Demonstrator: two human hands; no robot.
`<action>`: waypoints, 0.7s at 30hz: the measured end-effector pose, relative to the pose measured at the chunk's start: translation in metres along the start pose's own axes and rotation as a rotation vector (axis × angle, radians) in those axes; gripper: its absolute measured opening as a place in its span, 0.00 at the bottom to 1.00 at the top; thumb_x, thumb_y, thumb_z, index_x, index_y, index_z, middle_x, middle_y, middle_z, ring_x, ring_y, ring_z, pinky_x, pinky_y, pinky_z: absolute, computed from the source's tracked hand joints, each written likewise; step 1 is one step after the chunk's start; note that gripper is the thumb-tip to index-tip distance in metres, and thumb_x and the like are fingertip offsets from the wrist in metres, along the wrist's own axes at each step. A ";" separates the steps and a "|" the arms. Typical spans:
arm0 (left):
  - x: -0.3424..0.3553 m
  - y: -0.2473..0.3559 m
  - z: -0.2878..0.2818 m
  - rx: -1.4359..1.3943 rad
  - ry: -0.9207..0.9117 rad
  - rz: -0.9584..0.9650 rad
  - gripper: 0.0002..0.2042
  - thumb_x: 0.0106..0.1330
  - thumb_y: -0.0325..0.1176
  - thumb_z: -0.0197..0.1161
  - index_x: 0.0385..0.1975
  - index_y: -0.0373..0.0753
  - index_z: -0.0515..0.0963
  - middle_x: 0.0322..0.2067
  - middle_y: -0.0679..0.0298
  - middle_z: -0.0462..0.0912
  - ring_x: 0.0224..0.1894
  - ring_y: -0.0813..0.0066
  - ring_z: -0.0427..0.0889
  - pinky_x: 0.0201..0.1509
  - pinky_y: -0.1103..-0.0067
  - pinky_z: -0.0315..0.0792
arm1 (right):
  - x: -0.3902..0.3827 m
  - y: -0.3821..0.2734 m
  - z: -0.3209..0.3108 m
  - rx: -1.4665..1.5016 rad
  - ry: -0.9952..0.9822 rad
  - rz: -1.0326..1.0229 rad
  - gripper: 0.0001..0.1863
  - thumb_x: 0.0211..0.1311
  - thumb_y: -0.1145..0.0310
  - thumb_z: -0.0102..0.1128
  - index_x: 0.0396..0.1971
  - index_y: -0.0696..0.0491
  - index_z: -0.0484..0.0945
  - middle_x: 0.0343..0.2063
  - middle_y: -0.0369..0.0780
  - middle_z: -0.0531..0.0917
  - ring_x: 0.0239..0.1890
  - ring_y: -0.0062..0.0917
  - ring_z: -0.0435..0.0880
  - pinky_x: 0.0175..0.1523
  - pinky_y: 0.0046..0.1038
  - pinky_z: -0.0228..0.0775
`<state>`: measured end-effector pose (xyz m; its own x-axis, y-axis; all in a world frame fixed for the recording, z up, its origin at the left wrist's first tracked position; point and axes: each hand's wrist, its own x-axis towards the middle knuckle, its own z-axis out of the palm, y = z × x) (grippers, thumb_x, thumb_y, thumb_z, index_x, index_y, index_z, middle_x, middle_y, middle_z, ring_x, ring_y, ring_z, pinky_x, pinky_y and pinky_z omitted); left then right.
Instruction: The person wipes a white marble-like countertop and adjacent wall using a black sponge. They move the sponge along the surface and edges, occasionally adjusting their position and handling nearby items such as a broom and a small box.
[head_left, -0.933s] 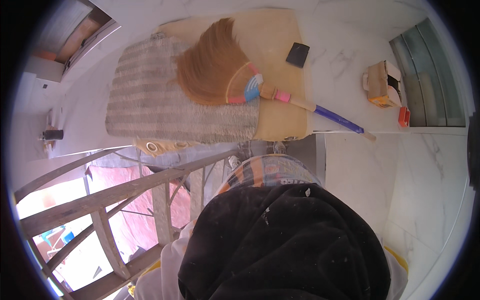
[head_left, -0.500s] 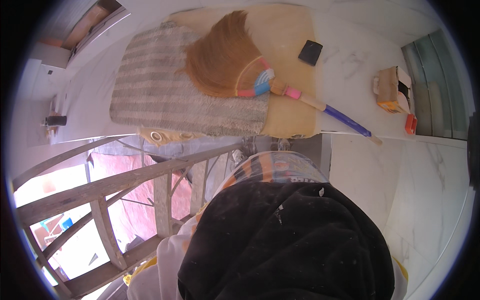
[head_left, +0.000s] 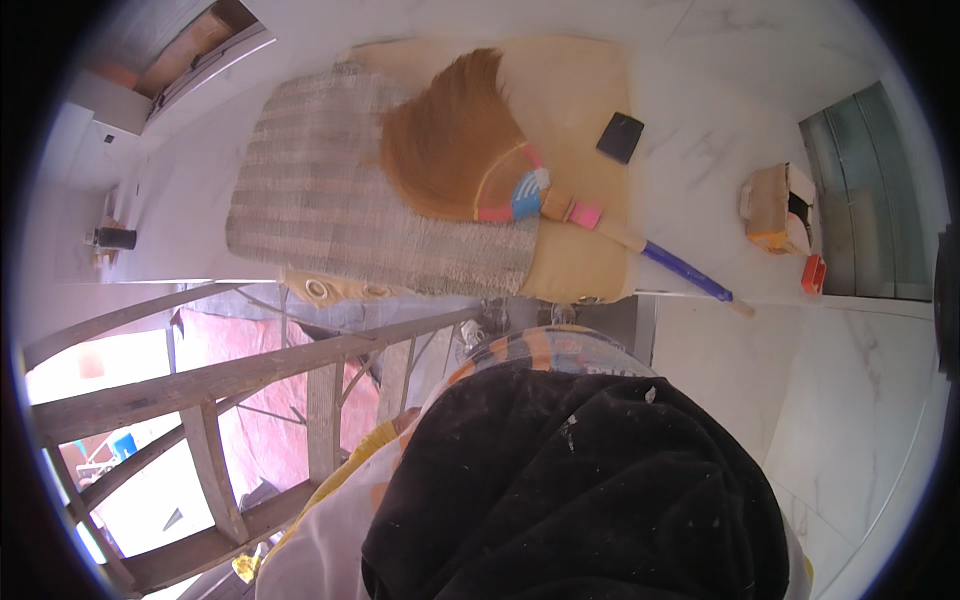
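Observation:
A skin-coloured patch that looks like part of my left hand [head_left: 407, 419] shows at the left edge of the black cloth [head_left: 580, 480] over my front. A yellow-edged sleeve [head_left: 370, 450] leads up to it, beside the wooden ladder [head_left: 200, 385]. Its fingers are hidden, so whether it holds or touches anything cannot be seen. My right hand is out of view. Ahead, a straw broom [head_left: 450, 150] lies across a striped grey mat [head_left: 310, 190] and a tan cloth [head_left: 585, 255]. Its blue handle [head_left: 688, 270] points toward the near right.
A black flat object [head_left: 620, 137] lies by the tan cloth. Farther right are an opened cardboard box [head_left: 768, 210] and a small red-orange item [head_left: 814, 275] on the marble-patterned surface [head_left: 690, 200]. A dark cylinder [head_left: 115, 238] is at far left. Pink sheeting [head_left: 255, 390] hangs behind the ladder.
The broom, mat and box sit slightly lower in the picture as the view shifts. The yellow-edged sleeve and the skin-coloured patch have come up into sight beside the ladder.

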<state>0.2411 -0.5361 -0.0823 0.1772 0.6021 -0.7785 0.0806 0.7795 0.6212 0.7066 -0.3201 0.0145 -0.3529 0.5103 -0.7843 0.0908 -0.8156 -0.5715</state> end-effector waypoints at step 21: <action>0.072 0.106 0.008 0.076 -0.227 0.285 0.15 0.71 0.36 0.62 0.51 0.34 0.80 0.46 0.64 0.83 0.49 0.78 0.80 0.57 0.77 0.73 | -0.088 -0.024 -0.015 0.407 -0.002 0.030 0.17 0.70 0.63 0.57 0.45 0.64 0.80 0.39 0.42 0.87 0.43 0.26 0.86 0.52 0.31 0.77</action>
<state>0.2706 -0.4114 -0.0717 0.4154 0.7328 -0.5389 0.0680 0.5658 0.8218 0.7493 -0.3416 0.0933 -0.3578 0.4841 -0.7985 -0.2748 -0.8718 -0.4055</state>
